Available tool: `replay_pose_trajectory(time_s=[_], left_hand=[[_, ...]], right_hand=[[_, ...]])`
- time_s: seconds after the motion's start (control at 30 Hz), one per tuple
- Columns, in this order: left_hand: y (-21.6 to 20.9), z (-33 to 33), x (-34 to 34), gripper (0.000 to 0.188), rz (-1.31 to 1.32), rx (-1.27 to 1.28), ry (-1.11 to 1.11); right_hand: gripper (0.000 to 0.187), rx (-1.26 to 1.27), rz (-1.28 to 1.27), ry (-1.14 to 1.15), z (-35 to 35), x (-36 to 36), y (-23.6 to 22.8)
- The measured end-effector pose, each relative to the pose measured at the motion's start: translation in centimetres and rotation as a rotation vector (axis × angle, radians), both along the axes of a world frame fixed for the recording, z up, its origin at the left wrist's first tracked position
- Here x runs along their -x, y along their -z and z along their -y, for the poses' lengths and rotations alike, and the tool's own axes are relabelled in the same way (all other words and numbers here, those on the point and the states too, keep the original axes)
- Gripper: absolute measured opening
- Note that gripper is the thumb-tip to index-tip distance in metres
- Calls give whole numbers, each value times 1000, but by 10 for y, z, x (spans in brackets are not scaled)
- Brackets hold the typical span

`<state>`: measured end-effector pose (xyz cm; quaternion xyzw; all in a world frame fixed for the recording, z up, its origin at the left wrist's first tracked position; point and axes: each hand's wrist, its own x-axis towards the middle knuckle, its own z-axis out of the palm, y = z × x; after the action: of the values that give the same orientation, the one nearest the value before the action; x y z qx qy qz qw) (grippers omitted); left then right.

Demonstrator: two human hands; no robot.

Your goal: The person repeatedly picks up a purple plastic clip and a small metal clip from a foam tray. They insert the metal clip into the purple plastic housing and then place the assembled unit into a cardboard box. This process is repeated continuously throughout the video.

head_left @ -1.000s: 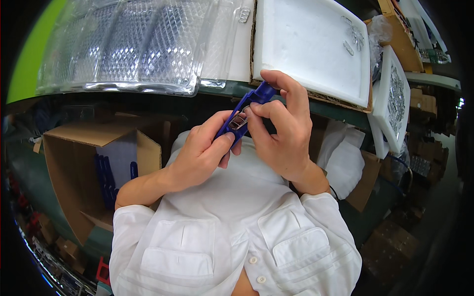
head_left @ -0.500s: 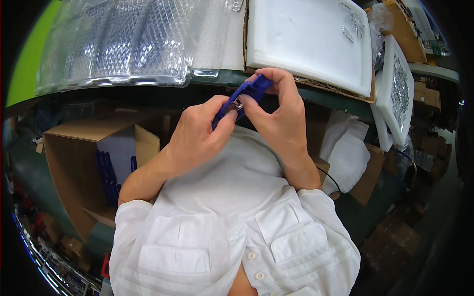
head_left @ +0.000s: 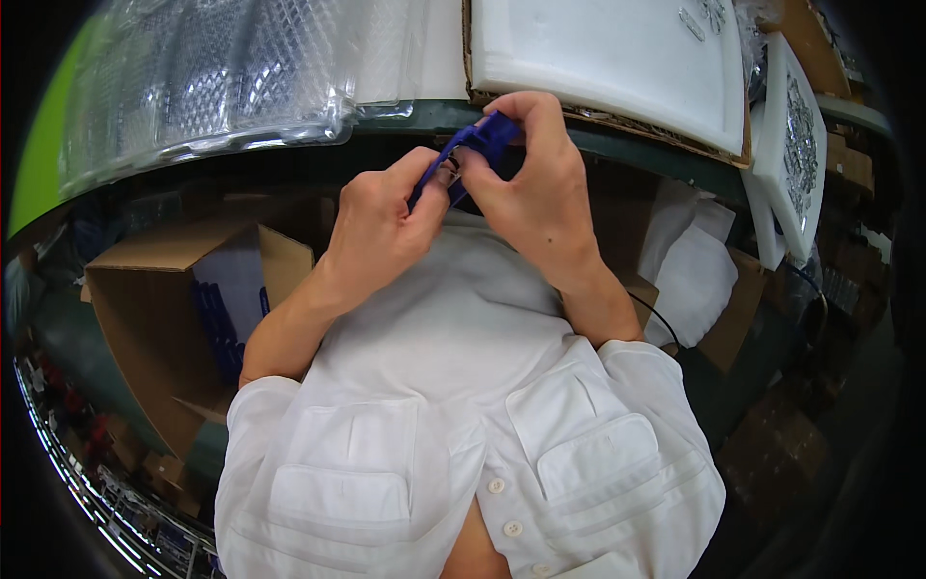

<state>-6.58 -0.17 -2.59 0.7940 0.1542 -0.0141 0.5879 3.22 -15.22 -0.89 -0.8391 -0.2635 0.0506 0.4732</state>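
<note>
Both my hands grip one long blue plastic part [head_left: 490, 135], held tilted in front of my chest near the bench edge. My left hand [head_left: 381, 222] pinches its lower left end between thumb and fingers. Fingers of my right hand [head_left: 545, 203] wrap round the upper right end, and the thumb presses into the middle of it. A small shiny metal piece [head_left: 453, 162] shows between the two thumbs, against the blue part. My fingers hide most of the metal piece, so its exact shape is unclear.
A clear ribbed plastic tray [head_left: 212, 87] lies on the bench at left. Right of it, a white foam slab [head_left: 598, 58] carries small metal pieces [head_left: 693, 24]. Another foam slab [head_left: 776, 154] leans at far right. An open cardboard box [head_left: 145, 309] at lower left holds several blue parts [head_left: 220, 333].
Both hands, with the blue part between them, have shifted slightly up and left in view. The grip looks much the same, with the right thumb still pressing on the part.
</note>
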Motion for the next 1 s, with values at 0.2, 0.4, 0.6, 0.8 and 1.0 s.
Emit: replay_pose_trajectory(time_s=[0.2,0.4,0.6,0.8,1.0], left_hand=[[-43,-17,2,29,-70,113,207],[-82,-34,16,51,114,148,374],[-84,-24,10,63,512,-193,300],[-89,-19,-5,65,537,-224,327],[-95,-16,-20,64,490,-225,362]], right_hand=[[36,-390,-396,-55,10,-6,-18],[44,-621,-186,-135,45,-13,-20],[45,-443,274,-141,63,-27,-26],[49,-430,316,-98,70,-35,-28],[48,-443,336,-96,76,-48,-31]])
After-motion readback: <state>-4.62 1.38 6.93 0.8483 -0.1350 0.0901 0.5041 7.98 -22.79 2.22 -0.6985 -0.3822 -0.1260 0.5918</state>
